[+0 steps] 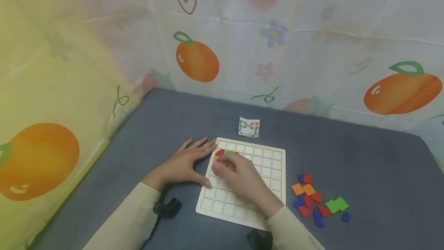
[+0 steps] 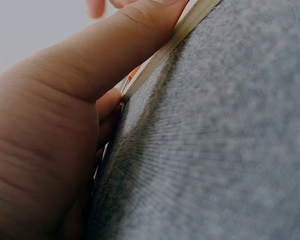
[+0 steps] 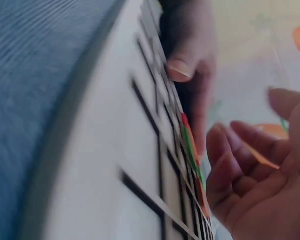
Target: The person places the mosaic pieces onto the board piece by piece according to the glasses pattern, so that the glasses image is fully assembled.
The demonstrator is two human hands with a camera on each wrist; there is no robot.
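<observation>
A pale wooden grid board [image 1: 239, 213] lies on the dark table. My left hand [image 1: 182, 165] rests along its left side with fingers spread, thumb and fingertips touching the rim. Over the upper left squares is my right hand [image 1: 243, 174], fingers curled. In the right wrist view the thin edge of an orange tile [image 3: 260, 156] shows within its fingers. Near those fingertips, a red piece [image 1: 220, 152], a green piece [image 1: 229, 151] and another red piece [image 1: 216, 169] lie at the board's upper left. The right hand partly covers this group.
Loose tiles lie right of the board: orange squares [image 1: 297, 189], green squares [image 1: 341, 203], several red quarter-rounds [image 1: 316, 197] and blue pieces [image 1: 346, 217]. A small printed pattern card [image 1: 248, 127] lies behind the board. A fruit-print cloth [image 1: 236, 57] hangs behind the table.
</observation>
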